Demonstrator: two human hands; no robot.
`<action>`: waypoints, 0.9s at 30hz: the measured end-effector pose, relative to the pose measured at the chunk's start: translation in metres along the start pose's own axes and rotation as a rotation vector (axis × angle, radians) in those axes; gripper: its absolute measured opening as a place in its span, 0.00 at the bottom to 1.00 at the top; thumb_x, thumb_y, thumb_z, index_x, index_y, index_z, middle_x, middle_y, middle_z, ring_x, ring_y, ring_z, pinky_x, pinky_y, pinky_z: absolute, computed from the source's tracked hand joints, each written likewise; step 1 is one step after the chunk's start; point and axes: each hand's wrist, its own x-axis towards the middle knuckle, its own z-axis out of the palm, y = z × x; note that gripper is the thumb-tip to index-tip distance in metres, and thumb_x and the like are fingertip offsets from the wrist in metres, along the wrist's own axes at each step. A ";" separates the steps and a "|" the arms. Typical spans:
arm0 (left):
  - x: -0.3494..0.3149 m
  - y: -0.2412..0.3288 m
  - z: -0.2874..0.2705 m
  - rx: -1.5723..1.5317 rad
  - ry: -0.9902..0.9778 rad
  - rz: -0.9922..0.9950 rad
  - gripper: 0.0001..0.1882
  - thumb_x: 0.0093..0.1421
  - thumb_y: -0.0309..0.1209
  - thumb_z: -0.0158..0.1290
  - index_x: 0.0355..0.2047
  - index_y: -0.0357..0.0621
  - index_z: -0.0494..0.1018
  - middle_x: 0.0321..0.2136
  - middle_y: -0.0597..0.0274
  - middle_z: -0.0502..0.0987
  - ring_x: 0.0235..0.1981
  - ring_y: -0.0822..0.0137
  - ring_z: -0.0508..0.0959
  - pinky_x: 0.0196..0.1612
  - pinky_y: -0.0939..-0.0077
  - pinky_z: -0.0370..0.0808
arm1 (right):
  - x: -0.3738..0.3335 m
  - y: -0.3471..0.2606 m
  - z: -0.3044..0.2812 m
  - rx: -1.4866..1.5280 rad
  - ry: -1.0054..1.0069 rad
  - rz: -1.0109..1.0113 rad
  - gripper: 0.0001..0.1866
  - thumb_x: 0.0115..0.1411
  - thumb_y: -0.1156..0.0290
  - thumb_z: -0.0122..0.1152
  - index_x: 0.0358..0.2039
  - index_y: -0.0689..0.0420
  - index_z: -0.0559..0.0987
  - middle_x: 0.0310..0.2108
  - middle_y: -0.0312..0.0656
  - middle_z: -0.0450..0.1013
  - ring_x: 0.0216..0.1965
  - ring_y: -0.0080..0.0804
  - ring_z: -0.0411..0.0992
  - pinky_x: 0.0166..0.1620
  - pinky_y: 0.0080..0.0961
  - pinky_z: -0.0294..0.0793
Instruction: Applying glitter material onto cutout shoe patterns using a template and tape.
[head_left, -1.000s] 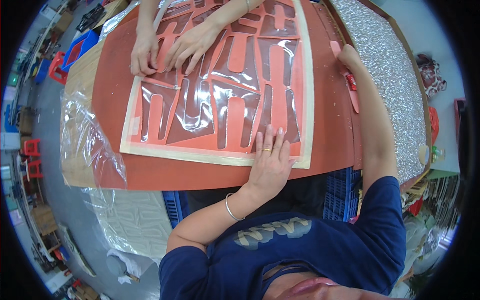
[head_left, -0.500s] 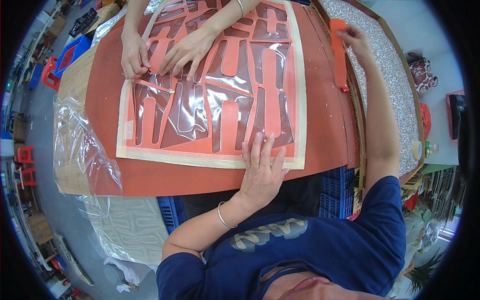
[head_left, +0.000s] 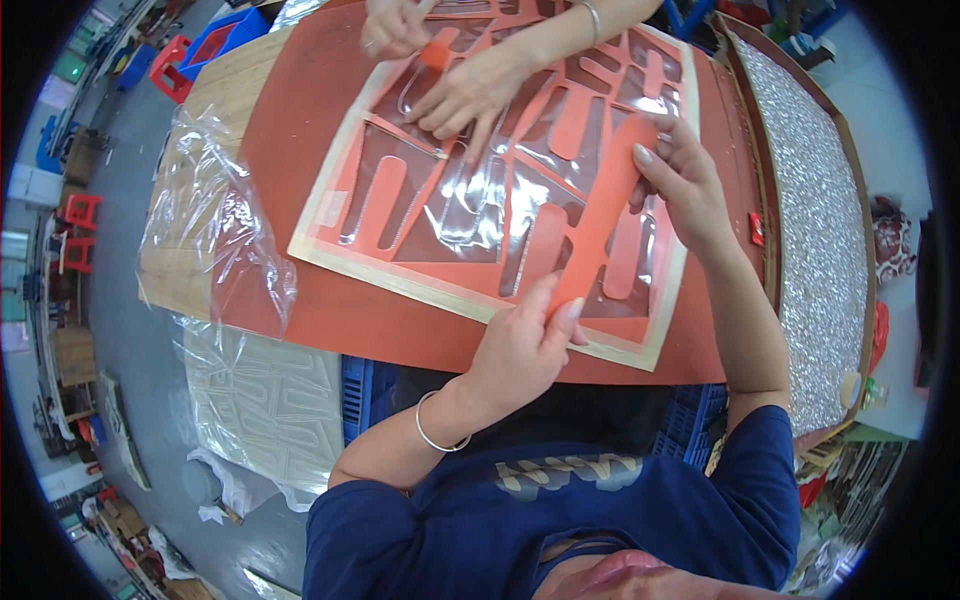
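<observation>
Between my two hands is a long, flat orange strip-shaped piece, held slantwise above a patterned sheet. My left hand pinches its lower end, near the sheet's front edge. The fingers of my right hand grip its upper end. Beneath lies the patterned sheet, with a cream border, pink-orange shapes and shiny clear windows. Across from me, a co-worker's hand rests on the sheet. The co-worker's other hand is beside a small orange piece, partly blurred.
A red-brown board carries the sheet. Crumpled clear film drapes over the wooden tabletop at left. A long tray of silvery, glittering material stands at right. Blue crates show below the front edge, and red stools stand farther left.
My right hand has brought the orange strip leftward from beside the tray, and my left hand now grips its lower end. One co-worker's hand has lifted off the sheet. The whole view has shifted.
</observation>
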 end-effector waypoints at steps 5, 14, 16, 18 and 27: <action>0.002 -0.018 -0.042 -0.095 0.145 -0.135 0.16 0.68 0.35 0.41 0.47 0.33 0.66 0.23 0.61 0.77 0.16 0.81 0.71 0.17 0.87 0.70 | 0.071 0.061 0.003 -0.065 -0.005 0.268 0.09 0.61 0.71 0.56 0.36 0.64 0.74 0.25 0.35 0.71 0.22 0.20 0.69 0.25 0.19 0.71; 0.041 -0.025 -0.093 0.253 0.341 -0.162 0.15 0.65 0.35 0.46 0.28 0.35 0.72 0.15 0.63 0.74 0.12 0.79 0.69 0.15 0.86 0.65 | 0.155 0.081 0.036 -0.445 0.017 0.237 0.08 0.58 0.72 0.59 0.33 0.64 0.73 0.20 0.36 0.69 0.16 0.21 0.67 0.18 0.20 0.70; 0.047 -0.024 -0.098 0.281 0.325 -0.235 0.16 0.64 0.35 0.48 0.25 0.36 0.72 0.13 0.65 0.73 0.12 0.80 0.68 0.15 0.85 0.62 | 0.163 0.084 0.044 -0.454 0.037 0.164 0.08 0.57 0.72 0.60 0.32 0.64 0.73 0.20 0.37 0.69 0.15 0.21 0.66 0.16 0.20 0.68; 0.051 -0.031 -0.097 0.270 0.335 -0.207 0.16 0.64 0.35 0.48 0.25 0.36 0.71 0.12 0.66 0.72 0.12 0.80 0.68 0.15 0.85 0.62 | 0.171 0.089 0.046 -0.462 0.065 0.091 0.08 0.56 0.73 0.61 0.31 0.64 0.73 0.19 0.37 0.69 0.14 0.22 0.66 0.14 0.20 0.65; 0.059 -0.032 -0.098 0.154 0.447 -0.225 0.15 0.63 0.34 0.48 0.23 0.37 0.71 0.11 0.65 0.71 0.11 0.79 0.69 0.15 0.85 0.63 | 0.196 0.101 0.041 -0.413 -0.011 0.196 0.08 0.54 0.70 0.64 0.30 0.62 0.77 0.19 0.36 0.68 0.17 0.20 0.66 0.15 0.18 0.68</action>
